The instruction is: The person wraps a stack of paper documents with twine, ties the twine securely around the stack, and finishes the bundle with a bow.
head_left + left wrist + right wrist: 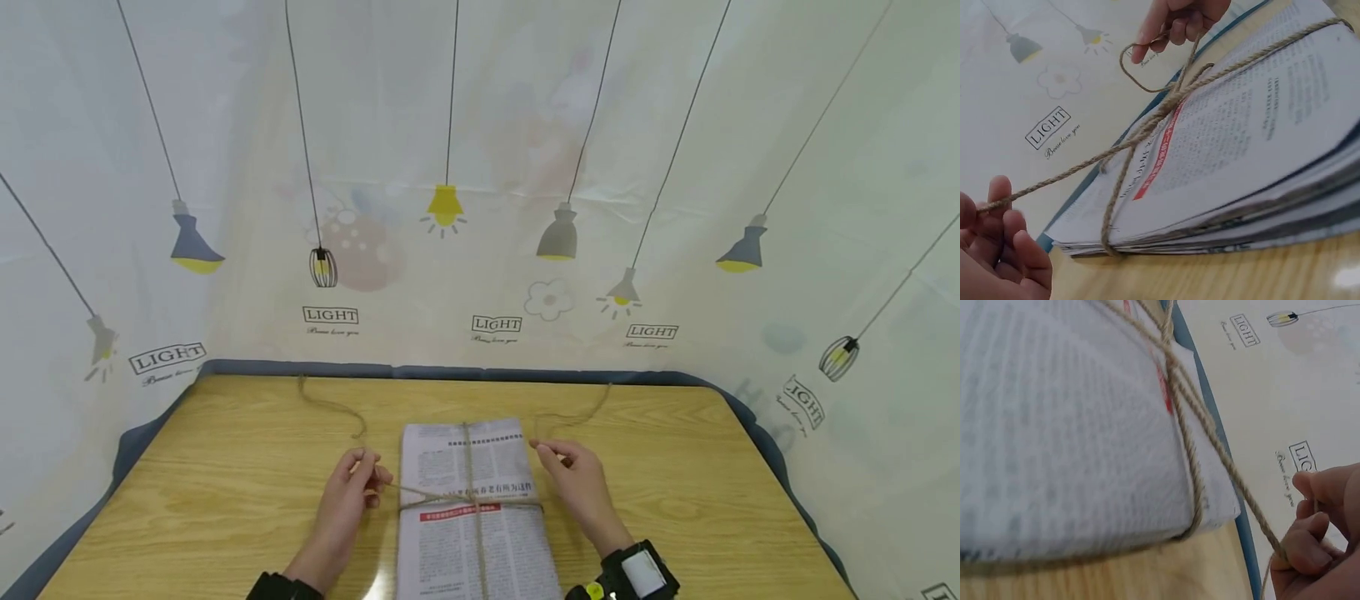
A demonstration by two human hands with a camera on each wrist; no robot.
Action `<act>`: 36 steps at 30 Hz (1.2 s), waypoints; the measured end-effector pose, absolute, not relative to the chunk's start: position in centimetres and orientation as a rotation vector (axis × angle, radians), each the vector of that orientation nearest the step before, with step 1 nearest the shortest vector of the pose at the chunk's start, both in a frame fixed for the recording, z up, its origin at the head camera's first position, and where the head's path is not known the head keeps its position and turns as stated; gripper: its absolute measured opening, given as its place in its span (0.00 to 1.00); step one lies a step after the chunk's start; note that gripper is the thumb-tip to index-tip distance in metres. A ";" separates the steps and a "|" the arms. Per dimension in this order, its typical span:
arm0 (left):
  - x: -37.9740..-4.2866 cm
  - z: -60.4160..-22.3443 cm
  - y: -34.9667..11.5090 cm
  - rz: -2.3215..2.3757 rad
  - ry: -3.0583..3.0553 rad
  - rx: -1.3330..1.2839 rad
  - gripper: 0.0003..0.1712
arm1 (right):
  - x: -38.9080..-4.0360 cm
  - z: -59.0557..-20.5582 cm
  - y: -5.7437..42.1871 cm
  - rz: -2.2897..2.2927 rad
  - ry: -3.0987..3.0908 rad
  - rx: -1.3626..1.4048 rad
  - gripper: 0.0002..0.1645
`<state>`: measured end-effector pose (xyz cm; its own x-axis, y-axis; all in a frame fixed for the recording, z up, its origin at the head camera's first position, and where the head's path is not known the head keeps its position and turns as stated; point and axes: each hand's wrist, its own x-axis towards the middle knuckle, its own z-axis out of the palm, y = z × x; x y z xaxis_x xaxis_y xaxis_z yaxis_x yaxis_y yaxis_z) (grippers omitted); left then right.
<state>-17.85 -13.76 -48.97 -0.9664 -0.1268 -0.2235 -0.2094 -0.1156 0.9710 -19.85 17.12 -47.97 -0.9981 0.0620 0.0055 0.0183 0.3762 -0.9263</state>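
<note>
Gripping the string (1166, 106), the left hand (352, 483) pinches one end between thumb and fingers at the left side of the stack of newspapers (442, 554). The right hand (577, 475) pinches the other end to the right of the stack, near its far right corner, with the fingers curled in. Both hands are raised above the counter (247, 442) and apart from the paper.

The stack lies flat on the counter, at the near edge of the head view and roughly central. The string passes around it in two directions, one length running near to far and one left to right, and the two cross on the upper face, just beside a red headline strip (461, 512). At the crossing the strands are twisted together. From this point a straight length extends to the left hand; a second length extends to the right hand, and the left wrist view shows a slack loop beside that hand's fingers.

Beyond each hand, a loose tail of string lies in curves toward the far edge of the counter. A pale curtain (390, 83) printed with hanging lamps stands behind, with a dark blue border (480, 374) along the counter's far edge.
</note>
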 end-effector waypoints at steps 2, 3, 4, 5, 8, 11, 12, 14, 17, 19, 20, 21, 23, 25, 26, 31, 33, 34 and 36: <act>-17.9 -48.5 -13.7 2.255 2.103 -0.328 0.20 | -19.9 -47.6 16.7 1.730 -2.557 -0.023 0.14; -18.0 -48.3 -13.6 2.247 2.117 -0.293 0.20 | -20.0 -47.5 16.4 1.741 -2.549 -0.004 0.14; -18.0 -48.0 -13.5 2.240 2.131 -0.256 0.19 | -20.1 -47.4 16.1 1.751 -2.538 0.024 0.13; -18.1 -47.8 -13.4 2.237 2.141 -0.217 0.18 | -20.3 -47.3 15.8 1.749 -2.534 0.054 0.13; -18.4 -47.3 -13.0 2.224 2.173 -0.120 0.16 | -20.5 -47.1 14.9 1.740 -2.533 0.168 0.13; -18.6 -46.8 -12.5 2.231 2.196 -0.040 0.14 | -20.6 -46.9 13.9 1.701 -2.558 0.288 0.13; -18.7 -46.7 -12.3 2.232 2.208 -0.014 0.13 | -20.5 -46.7 13.6 1.694 -2.567 0.332 0.13; -18.8 -46.4 -12.0 2.229 2.233 0.029 0.12 | -20.6 -46.6 13.0 1.665 -2.588 0.425 0.13; -18.8 -46.1 -11.6 2.196 2.285 0.099 0.11 | -20.6 -46.5 12.2 1.615 -2.614 0.544 0.13; -18.8 -45.9 -11.4 2.149 2.330 0.147 0.11 | -20.7 -46.6 11.6 1.551 -2.643 0.616 0.13; -18.8 -45.9 -11.4 2.128 2.350 0.174 0.11 | -20.7 -46.6 11.4 1.523 -2.657 0.648 0.13; -18.8 -45.8 -11.3 2.103 2.370 0.201 0.11 | -20.7 -46.6 11.1 1.495 -2.666 0.688 0.13; -18.7 -45.8 -11.2 2.041 2.428 0.255 0.10 | -20.7 -46.7 10.7 1.433 -2.699 0.759 0.13; -18.7 -45.8 -11.1 1.979 2.484 0.299 0.10 | -20.7 -46.8 10.4 1.413 -2.730 0.823 0.14; -18.8 -45.8 -11.0 1.951 2.509 0.320 0.10 | -20.7 -46.9 10.2 1.415 -2.741 0.855 0.14; -19.0 -45.9 -11.0 1.865 2.575 0.364 0.10 | -20.8 -47.4 9.8 1.419 -2.787 0.930 0.14; -19.0 -46.0 -11.0 1.865 2.574 0.358 0.10 | -20.8 -47.6 9.8 1.408 -2.793 0.923 0.14; -19.0 -46.1 -11.1 1.866 2.575 0.353 0.10 | -20.8 -47.6 9.8 1.394 -2.794 0.912 0.14; -19.0 -46.2 -11.2 1.867 2.578 0.338 0.10 | -20.8 -47.7 10.0 1.360 -2.797 0.876 0.13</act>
